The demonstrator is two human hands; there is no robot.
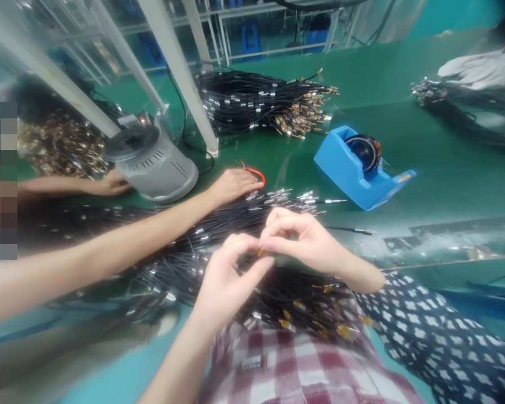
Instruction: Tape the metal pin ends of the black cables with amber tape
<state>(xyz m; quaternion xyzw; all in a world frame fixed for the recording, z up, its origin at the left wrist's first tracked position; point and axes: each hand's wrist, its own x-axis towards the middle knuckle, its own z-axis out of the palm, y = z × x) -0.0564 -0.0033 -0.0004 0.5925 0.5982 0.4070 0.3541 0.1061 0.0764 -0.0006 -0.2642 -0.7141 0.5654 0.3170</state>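
My left hand (231, 275) and my right hand (301, 235) meet above the lap-side edge of the bench. A small gold-coloured cable end (260, 252) shows between their fingertips; the rest of it is hidden. My right thumb and forefinger pinch at it, and the left finger and thumb curl around it from the other side. Beneath my hands lie black cables with gold ends (315, 303), spilling over a red-and-white checked cloth (278, 359). Just beyond, a bundle of black cables with silver ends (278, 197) lies on the green bench.
A co-worker's arm (160, 230) reaches in from the left, its hand by an orange-red loop-shaped handle (261, 177). Around it stand a grey round-topped device (151, 163), a blue tape dispenser (353, 168), white posts (180, 73) and more cable bundles (252, 101).
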